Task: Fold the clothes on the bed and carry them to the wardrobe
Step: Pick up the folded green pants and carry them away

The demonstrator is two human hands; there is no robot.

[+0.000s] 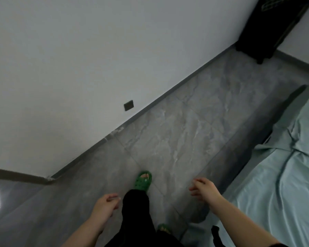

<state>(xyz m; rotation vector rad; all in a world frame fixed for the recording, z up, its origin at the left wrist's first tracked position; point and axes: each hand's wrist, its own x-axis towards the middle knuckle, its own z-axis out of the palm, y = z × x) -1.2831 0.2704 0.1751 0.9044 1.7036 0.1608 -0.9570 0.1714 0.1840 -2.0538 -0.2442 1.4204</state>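
The bed, covered by a wrinkled pale green sheet, runs along the right side of the view. No clothes show on the part of it that I can see. My left hand hangs low at the bottom centre-left, fingers loosely curled, holding nothing. My right hand is out over the floor beside the bed's edge, fingers apart and empty. The wardrobe cannot be identified in this view.
A grey marbled tile floor stretches ahead between the white wall and the bed. A dark piece of furniture stands in the far corner. A dark socket plate sits low on the wall. My feet wear green clogs.
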